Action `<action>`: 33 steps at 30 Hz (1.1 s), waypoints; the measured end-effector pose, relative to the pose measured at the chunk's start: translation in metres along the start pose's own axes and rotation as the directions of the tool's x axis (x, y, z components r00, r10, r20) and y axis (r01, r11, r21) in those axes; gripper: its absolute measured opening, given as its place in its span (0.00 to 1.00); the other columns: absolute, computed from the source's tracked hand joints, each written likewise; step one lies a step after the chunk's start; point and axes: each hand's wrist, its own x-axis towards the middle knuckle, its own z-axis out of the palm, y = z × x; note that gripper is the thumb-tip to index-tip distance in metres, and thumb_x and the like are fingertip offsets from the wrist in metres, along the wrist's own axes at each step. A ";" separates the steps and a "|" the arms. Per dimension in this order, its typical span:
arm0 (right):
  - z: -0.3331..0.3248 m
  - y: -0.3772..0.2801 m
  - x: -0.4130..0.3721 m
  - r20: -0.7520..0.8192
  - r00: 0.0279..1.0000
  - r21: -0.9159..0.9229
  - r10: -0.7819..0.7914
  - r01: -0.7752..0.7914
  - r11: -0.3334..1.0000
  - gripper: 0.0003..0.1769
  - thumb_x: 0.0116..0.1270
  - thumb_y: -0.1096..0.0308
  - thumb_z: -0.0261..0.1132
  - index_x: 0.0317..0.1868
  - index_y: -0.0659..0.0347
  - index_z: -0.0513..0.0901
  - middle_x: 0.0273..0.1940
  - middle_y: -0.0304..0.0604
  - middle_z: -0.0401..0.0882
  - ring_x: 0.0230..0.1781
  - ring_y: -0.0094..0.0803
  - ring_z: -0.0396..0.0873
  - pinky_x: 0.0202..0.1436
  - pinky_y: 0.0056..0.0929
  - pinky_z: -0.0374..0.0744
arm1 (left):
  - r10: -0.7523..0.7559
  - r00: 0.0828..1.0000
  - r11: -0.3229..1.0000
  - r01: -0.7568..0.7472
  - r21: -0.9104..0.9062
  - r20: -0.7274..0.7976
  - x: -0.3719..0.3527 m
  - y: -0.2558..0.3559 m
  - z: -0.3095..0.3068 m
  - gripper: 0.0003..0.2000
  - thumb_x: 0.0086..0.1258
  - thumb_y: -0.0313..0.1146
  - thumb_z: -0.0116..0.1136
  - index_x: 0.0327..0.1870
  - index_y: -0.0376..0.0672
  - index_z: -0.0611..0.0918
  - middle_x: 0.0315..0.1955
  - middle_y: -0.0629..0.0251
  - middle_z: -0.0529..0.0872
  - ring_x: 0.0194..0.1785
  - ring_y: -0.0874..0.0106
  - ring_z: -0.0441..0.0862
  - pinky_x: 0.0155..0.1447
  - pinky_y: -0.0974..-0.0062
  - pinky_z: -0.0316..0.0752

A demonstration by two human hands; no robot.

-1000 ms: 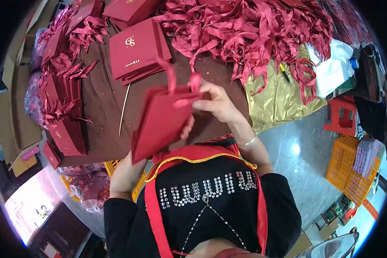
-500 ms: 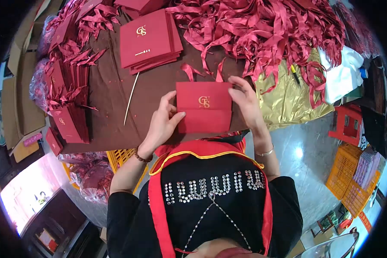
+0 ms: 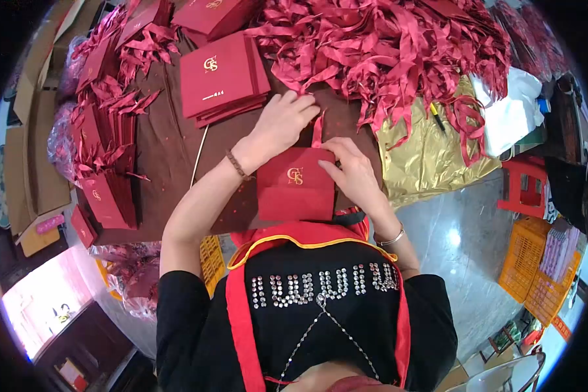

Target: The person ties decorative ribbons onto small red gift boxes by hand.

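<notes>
A flat red paper gift bag (image 3: 295, 196) with a gold monogram lies folded at the table's near edge, in front of my body. One of its red ribbons (image 3: 318, 130) stands up from the top edge. My right hand (image 3: 354, 171) pinches the bag's upper right corner between thumb and fingers. Beyond the bag, my left hand (image 3: 284, 124) reaches across with its fingers curled down at a ribbon. Its fingertips are partly hidden. Just behind that hand sits a stack of red bags (image 3: 219, 75) with the same gold print.
A large heap of red ribbons (image 3: 385, 59) covers the back of the brown-covered table (image 3: 166, 150). More bags (image 3: 108, 199) stand along the left edge. A thin stick (image 3: 200, 153), gold sheet (image 3: 431, 157) and black pen (image 3: 436, 117) lie about. Orange crates (image 3: 529, 261) and a red stool (image 3: 524, 186) stand right.
My left hand has left the bag's left side and moved up and right to the ribbons. My right hand has come down onto the upper right corner. The bag sits slightly lower in view.
</notes>
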 end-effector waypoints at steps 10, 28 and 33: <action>0.002 0.008 -0.003 0.019 0.997 0.039 0.070 -0.070 0.997 0.15 0.58 0.70 0.66 0.45 0.66 0.78 0.45 0.49 0.76 0.36 0.44 0.80 0.39 0.34 0.78 | -0.585 0.807 0.576 0.479 -0.663 0.075 -0.033 0.004 -0.077 0.05 0.66 0.26 0.57 0.39 0.37 0.80 0.34 0.67 0.83 0.39 0.75 0.79 0.44 0.78 0.72; -0.015 -0.015 0.021 0.024 0.988 0.037 0.153 -0.154 0.987 0.09 0.62 0.69 0.64 0.41 0.65 0.81 0.38 0.46 0.78 0.29 0.32 0.75 0.34 0.27 0.74 | -0.915 0.402 0.319 0.676 -0.664 -0.031 -0.145 0.031 -0.082 0.04 0.64 0.26 0.59 0.31 0.37 0.80 0.24 0.69 0.79 0.29 0.77 0.74 0.37 0.79 0.69; 0.004 -0.011 0.032 -0.039 0.986 -0.018 -0.163 0.163 0.987 0.08 0.63 0.75 0.61 0.43 0.65 0.80 0.40 0.48 0.78 0.38 0.41 0.78 0.40 0.30 0.76 | -0.761 0.649 0.553 0.629 -0.546 -0.022 -0.136 0.038 -0.058 0.03 0.65 0.18 0.54 0.38 0.34 0.76 0.30 0.63 0.81 0.35 0.74 0.83 0.39 0.80 0.75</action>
